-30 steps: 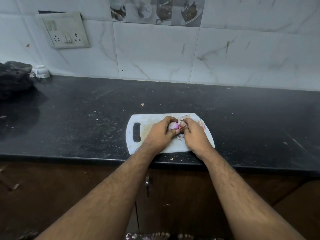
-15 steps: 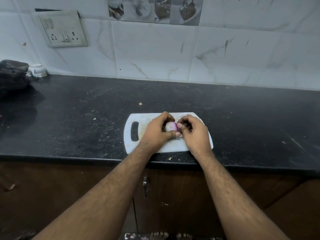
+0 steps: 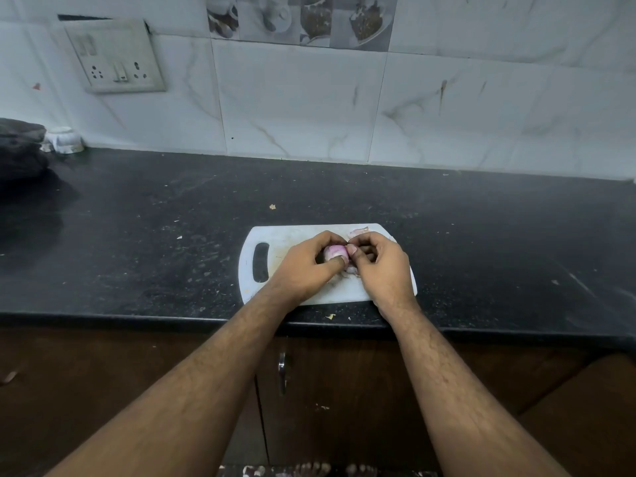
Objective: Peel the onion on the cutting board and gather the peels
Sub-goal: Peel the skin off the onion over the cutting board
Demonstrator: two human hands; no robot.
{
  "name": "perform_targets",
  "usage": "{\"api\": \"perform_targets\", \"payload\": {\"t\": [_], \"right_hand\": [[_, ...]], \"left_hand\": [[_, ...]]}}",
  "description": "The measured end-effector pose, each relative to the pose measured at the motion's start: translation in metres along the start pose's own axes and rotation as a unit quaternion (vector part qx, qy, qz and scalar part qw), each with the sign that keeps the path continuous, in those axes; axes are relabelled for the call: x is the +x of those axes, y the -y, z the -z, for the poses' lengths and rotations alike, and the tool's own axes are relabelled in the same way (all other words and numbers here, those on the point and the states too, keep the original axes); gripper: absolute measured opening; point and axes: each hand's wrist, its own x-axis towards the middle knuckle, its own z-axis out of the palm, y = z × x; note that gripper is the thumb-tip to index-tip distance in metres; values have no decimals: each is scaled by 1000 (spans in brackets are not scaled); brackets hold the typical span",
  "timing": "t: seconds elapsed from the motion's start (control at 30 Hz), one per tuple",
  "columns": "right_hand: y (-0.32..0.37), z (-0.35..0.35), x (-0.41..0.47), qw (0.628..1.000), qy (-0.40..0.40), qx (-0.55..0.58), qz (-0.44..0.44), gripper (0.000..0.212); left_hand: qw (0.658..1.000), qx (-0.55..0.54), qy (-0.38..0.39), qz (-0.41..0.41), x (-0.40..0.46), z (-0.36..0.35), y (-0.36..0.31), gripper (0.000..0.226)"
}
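Note:
A small pale purple onion (image 3: 334,252) is held just above the white cutting board (image 3: 275,241), which lies near the front edge of the black counter. My left hand (image 3: 308,266) wraps around the onion from the left, thumb pressed on its front. My right hand (image 3: 382,265) meets it from the right, its fingertips pinching at the onion's skin. Loose peels (image 3: 358,231) lie at the board's far right corner, and more peels (image 3: 351,270) show under my hands. Most of the onion is hidden by my fingers.
The black counter (image 3: 137,242) runs wide to both sides, with small scraps (image 3: 272,206) on it. A dark cloth (image 3: 20,149) and a small white cup (image 3: 65,140) sit at the far left. A switch plate (image 3: 115,56) hangs on the tiled wall. A cabinet handle (image 3: 282,372) is below.
Both hands stayed on the onion over the board. My right fingers shifted slightly on the skin, and more of the onion's purple top shows between my hands.

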Motion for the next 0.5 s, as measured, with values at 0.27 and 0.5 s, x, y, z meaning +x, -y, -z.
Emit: {"api": "perform_targets", "payload": {"t": [0.27,0.5], "right_hand": [[-3,-2,2,1000,0,20,7,4],[-2,-2,1,998,48,50,-3,10]], "left_hand": [[998,-1,-62,-23,0,2,2,52],[997,14,-66,-30,2,1,3,44]]}}
